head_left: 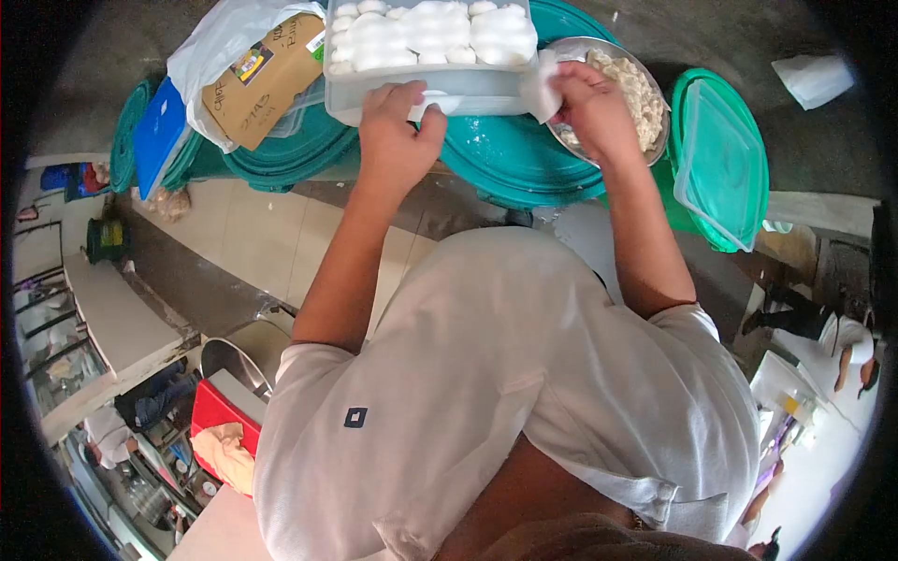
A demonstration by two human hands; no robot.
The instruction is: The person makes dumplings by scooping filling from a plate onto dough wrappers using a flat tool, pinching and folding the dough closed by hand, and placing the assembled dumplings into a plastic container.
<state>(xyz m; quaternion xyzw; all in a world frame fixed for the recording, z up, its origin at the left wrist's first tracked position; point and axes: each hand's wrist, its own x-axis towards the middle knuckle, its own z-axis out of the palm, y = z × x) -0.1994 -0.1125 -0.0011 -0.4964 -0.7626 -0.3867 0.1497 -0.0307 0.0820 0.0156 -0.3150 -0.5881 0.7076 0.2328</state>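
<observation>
A clear plastic container (426, 82) at the top centre holds rows of white rounded pieces (426, 35). My left hand (400, 122) is at its near left edge, fingers curled around a small white piece whose kind I cannot make out. To the right of the container my right hand (587, 101) pinches a thin white piece (540, 89). That hand is over the left side of a metal bowl (661, 131) of pale, crumbly filling (632, 92). Container and bowl stand above a round teal lid (524, 159).
At the upper left, a cardboard piece (262, 84) lies in a white plastic bag (192, 70) beside a blue lid (159, 126). Green lids (720, 150) are right of the bowl. A red box (215, 421) stands lower left. People (847, 341) are at the far right.
</observation>
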